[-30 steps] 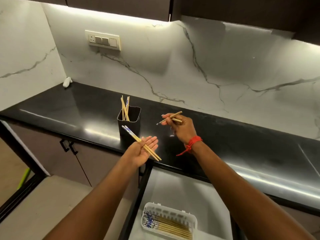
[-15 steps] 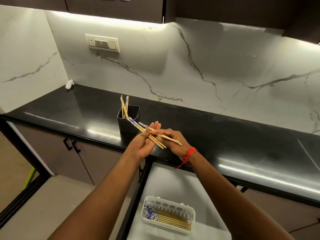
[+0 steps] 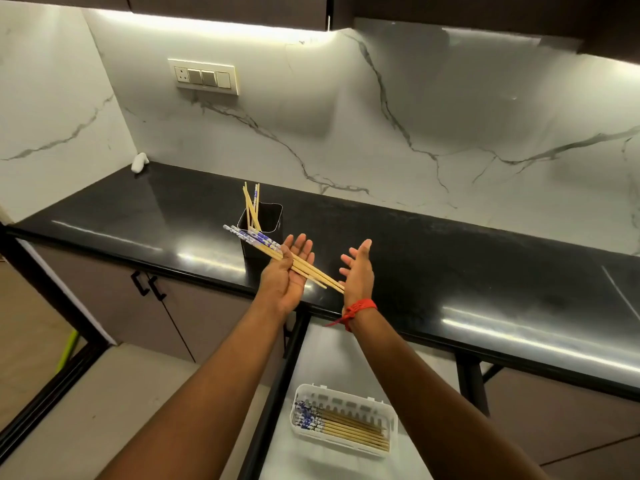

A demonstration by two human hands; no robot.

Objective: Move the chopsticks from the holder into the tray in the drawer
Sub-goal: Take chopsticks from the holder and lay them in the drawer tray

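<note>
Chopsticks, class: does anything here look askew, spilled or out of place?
Nothing spilled. The chopsticks in the holder lean left; the bundle across the left hand splays, while those in the tray lie neatly parallel.

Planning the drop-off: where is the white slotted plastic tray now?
Head view: the white slotted plastic tray lies bottom centre in the open drawer, nearer the camera than the black countertop.

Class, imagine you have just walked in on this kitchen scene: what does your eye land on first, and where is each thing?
At centre, the left hand carries a bundle of chopsticks across its flat palm, their tips reaching the open right hand, above the edge of the black countertop. Just behind stands a black holder with a few chopsticks in it; below, in the open drawer, a white tray holds another neat row.
</note>
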